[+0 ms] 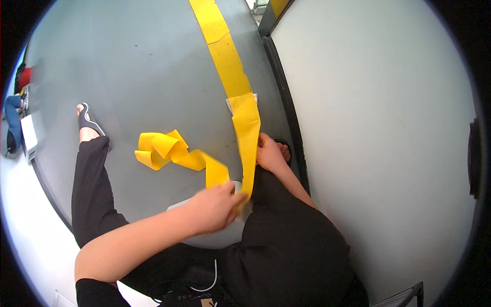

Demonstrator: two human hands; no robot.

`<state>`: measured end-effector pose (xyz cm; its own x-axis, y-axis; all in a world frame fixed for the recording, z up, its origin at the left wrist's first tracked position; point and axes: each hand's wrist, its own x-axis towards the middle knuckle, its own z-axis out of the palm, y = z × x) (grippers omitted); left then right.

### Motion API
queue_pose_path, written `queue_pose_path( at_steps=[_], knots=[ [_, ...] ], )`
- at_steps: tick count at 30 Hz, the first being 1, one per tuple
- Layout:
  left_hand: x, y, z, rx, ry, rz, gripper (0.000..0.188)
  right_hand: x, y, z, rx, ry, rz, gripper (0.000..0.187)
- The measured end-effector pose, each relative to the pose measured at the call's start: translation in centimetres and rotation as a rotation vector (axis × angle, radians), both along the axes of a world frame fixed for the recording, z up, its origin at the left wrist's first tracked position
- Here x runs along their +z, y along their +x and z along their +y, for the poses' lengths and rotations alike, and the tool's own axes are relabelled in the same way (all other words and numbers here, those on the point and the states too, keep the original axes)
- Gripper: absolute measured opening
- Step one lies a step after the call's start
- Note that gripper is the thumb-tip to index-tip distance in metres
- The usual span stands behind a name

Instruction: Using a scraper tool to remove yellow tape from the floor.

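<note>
A wide strip of yellow floor tape (246,128) rises off the floor toward me, continuing the line of yellow tape laid on the grey floor. Closed around its near end is my left hand (214,207), a little blurred. From that hand the loose length of tape (162,148) runs off left in twists and curls into a crumpled heap. On the strip's right side, my right hand (270,152) pinches the tape's edge, its fingertips partly hidden. A pale patch (229,106) shows under the tape where the strip meets the laid line.
Along the right runs a pale wall panel (378,128) with a dark base edge (286,97). Beneath me is a light grey seat (220,239). My sandalled left foot (88,120) is out to the left. Another person's leg (13,120) and a white box (29,135) are at far left.
</note>
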<state>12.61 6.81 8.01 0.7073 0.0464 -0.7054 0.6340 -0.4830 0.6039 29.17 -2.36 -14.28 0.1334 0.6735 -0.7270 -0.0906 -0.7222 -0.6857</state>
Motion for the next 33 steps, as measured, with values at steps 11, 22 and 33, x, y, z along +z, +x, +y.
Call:
queue_pose_path(
  at_steps=[11,22,33],
  knots=[
    [1.4,-8.3,-3.0,-0.387,-0.017,0.366,0.053,3.8,0.9,2.3,0.198,-0.135,-0.21,0.051],
    [1.8,-5.7,-0.3,-0.157,0.283,0.159,0.054,5.2,1.3,2.5,0.393,-0.285,-0.502,0.039],
    [-0.9,-4.8,-0.6,0.017,0.086,0.094,0.046,6.7,2.1,4.1,0.35,-0.296,-0.394,0.043]
  ],
)
